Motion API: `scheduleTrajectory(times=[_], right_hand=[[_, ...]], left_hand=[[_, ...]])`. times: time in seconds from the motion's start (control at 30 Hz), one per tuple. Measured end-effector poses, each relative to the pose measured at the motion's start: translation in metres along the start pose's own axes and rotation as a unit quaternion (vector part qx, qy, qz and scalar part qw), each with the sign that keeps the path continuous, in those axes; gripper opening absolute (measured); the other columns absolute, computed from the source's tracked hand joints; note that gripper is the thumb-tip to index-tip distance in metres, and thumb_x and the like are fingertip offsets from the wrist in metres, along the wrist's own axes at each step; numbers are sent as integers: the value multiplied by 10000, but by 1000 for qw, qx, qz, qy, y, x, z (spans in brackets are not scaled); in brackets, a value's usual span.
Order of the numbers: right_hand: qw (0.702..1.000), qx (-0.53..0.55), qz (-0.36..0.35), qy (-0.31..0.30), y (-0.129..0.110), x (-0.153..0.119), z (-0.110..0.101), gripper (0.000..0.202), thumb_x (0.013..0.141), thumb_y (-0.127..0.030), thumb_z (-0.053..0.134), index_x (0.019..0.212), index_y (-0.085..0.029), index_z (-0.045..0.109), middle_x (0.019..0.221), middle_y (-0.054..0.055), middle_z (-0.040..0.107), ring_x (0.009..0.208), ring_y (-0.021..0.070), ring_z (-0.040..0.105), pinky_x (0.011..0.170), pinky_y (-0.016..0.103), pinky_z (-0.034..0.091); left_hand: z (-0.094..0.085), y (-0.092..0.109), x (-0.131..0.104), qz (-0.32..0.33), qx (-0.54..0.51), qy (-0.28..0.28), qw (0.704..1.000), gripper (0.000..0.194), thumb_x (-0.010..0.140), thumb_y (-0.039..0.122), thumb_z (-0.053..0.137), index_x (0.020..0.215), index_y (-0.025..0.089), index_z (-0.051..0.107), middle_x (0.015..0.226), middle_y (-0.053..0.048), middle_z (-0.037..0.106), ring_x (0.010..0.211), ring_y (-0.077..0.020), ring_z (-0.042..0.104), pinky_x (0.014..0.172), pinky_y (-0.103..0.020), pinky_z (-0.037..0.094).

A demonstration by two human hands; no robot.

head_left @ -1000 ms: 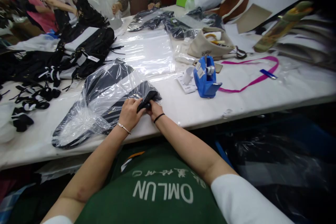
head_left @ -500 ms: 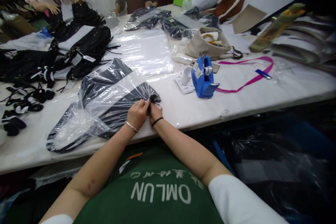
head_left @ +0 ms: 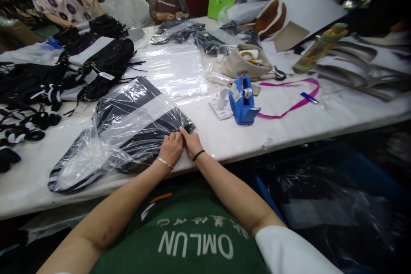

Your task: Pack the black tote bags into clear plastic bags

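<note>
A black bag with a white band lies inside a clear plastic bag point(head_left: 138, 113) at the front of the white table. My left hand point(head_left: 171, 149) is closed on the right end of the plastic, near the table's front edge. Right beside it, touching it, my right hand point(head_left: 191, 141) pinches the same bunched corner, its thumb on top. Dark material shows through the plastic just beyond the fingertips. The fingertips themselves are partly hidden. A blue tape dispenser point(head_left: 243, 100) stands to the right of my hands.
Black bags point(head_left: 99, 58) and small black straps point(head_left: 28, 124) cover the left side. Flat clear plastic sleeves point(head_left: 173, 68) lie behind. Further right are a beige pouch point(head_left: 245, 62), a pink ribbon point(head_left: 300, 102) and a bottle point(head_left: 321, 47). People stand across the table.
Both hands have shifted slightly toward the table's front edge, still on the plastic corner. My right thumb now lies over the bunch. The camera view has shifted a little.
</note>
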State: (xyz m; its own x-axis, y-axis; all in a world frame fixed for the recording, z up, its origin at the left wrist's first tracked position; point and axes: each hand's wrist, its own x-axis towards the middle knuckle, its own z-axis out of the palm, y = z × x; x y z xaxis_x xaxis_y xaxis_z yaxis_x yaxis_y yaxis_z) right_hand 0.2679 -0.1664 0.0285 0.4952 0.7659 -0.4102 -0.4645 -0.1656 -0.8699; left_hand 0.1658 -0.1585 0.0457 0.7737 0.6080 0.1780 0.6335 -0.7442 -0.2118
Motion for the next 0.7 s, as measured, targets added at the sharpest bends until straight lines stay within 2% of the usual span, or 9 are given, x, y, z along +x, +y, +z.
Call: scheduleTrajectory(times=[0.07,0.17,0.33,0.43,0.5,0.53,0.57,0.63,0.7], right_hand=[[997,-74,-18,22,0,5,0,357,731,-496,704,641,-153,664,578,0,636,595,149,587,531,239,456],[987,-147,-60,33,0,7,-3,412,785,-525,636,570,-174,639,516,-6,600,570,152,568,539,246,431],[969,-207,-134,0,-10,-2,-14,394,781,-484,682,518,-199,611,470,-22,558,538,139,537,569,247,410],[958,-241,-132,-79,-25,-6,-39,346,736,-421,748,514,-198,602,469,-23,572,552,133,557,572,232,433],[962,-217,-113,-122,-44,-7,-68,255,768,-434,714,678,-197,683,588,3,665,613,150,617,592,239,480],[967,-196,-116,-116,-56,-7,-85,260,797,-456,678,796,-198,708,656,17,695,643,159,639,598,248,499],[971,-178,-137,-83,-72,-5,-104,300,824,-479,637,903,-198,709,710,26,707,664,163,650,602,255,510],[955,-176,-234,52,-106,5,-142,358,862,-503,574,1007,-195,684,771,32,702,688,158,637,624,259,515],[890,-226,-343,199,-141,23,-175,331,882,-475,555,1005,-192,675,861,43,702,753,156,617,718,274,511]], left_hand=[[1,5,-3,-6,2,0,1000,448,953,97,338,1361,7,500,1081,-205,599,934,-272,552,752,-411,450],[4,0,-9,7,1,8,1000,479,968,100,304,1422,43,445,1123,-202,594,952,-262,555,772,-405,450],[5,-16,-15,45,-5,18,999,504,974,122,293,1464,106,409,1138,-176,599,932,-237,571,754,-374,463],[10,-15,-13,57,-27,16,998,520,954,92,285,1450,119,439,1061,-163,607,899,-245,574,719,-378,467],[15,-13,-10,70,-17,11,997,516,949,74,281,1426,118,473,996,-147,611,862,-246,572,700,-375,462],[17,-12,-8,76,-4,9,997,513,947,67,280,1414,110,488,976,-142,611,848,-245,570,694,-374,460],[18,-11,-7,83,10,9,996,510,946,61,280,1406,99,497,967,-141,612,840,-245,569,691,-373,460],[20,-11,-5,92,26,11,995,511,940,50,283,1402,79,499,971,-143,612,840,-249,567,685,-375,463],[19,-12,-5,93,25,14,995,510,936,53,294,1406,72,492,983,-148,610,841,-253,564,684,-381,464]])
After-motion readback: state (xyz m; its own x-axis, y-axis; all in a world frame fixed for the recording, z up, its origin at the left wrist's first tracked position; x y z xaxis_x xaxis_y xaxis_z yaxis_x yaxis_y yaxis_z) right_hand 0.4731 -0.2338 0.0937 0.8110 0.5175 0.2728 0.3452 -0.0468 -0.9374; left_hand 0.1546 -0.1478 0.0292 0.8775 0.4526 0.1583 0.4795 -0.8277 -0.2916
